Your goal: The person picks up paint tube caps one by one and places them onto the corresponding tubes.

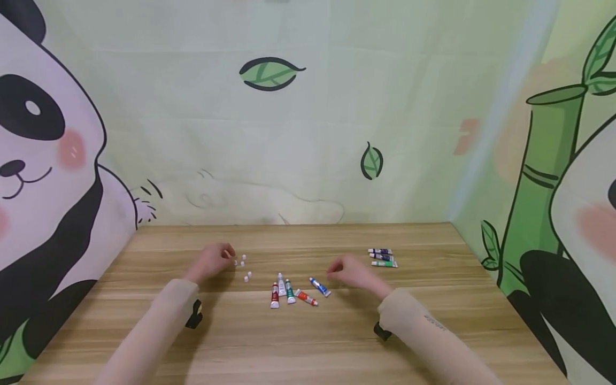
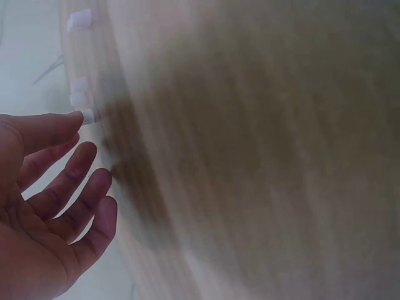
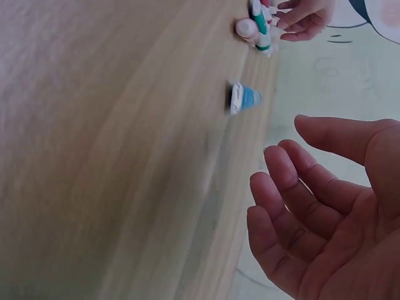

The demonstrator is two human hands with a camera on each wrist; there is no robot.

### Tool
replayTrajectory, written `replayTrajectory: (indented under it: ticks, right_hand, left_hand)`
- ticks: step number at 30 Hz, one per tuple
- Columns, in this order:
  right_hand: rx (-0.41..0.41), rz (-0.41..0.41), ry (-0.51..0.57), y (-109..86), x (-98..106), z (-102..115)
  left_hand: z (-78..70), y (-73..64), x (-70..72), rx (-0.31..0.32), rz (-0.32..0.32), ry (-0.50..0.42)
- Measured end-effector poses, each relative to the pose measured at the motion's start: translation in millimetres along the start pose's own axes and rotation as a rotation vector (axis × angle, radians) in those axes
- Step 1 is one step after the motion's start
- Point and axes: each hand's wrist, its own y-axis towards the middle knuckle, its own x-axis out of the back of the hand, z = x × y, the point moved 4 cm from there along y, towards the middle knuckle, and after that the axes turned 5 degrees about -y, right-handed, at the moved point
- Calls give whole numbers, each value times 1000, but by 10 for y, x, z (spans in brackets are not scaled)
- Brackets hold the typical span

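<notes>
So that nothing rolls, the left hand (image 1: 213,262) should move softly; its bent fingers are apart, gripping nothing, and one small white plastic cap (image 2: 88,117) sits by the thumb tip. Next, a blue-and-white paint tube (image 1: 320,287) lies on the wooden bench (image 1: 269,347), just beside the right hand (image 1: 355,272), whose fingers curve loosely and hold nothing.

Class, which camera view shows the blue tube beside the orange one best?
The head view: it shows the blue tube whole, lying beside the orange tube. The right wrist view shows it foreshortened, crimped end foremost; the left wrist view doesn't show it.
</notes>
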Motion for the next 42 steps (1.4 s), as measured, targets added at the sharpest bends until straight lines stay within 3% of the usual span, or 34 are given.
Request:
replayTrajectory:
  ticks: [13,36,42]
  right_hand:
    - [-17,114,-44,27,-207,83]
    - [-51,74,-127,81,-331,175]
    - [-80,69,-78,97,-303,145]
  left_hand:
    - [-29,15,-58,-39,24,25]
    - [-9,31,-105,-35,14,87]
    - [-17,59,-71,-32,0,64]
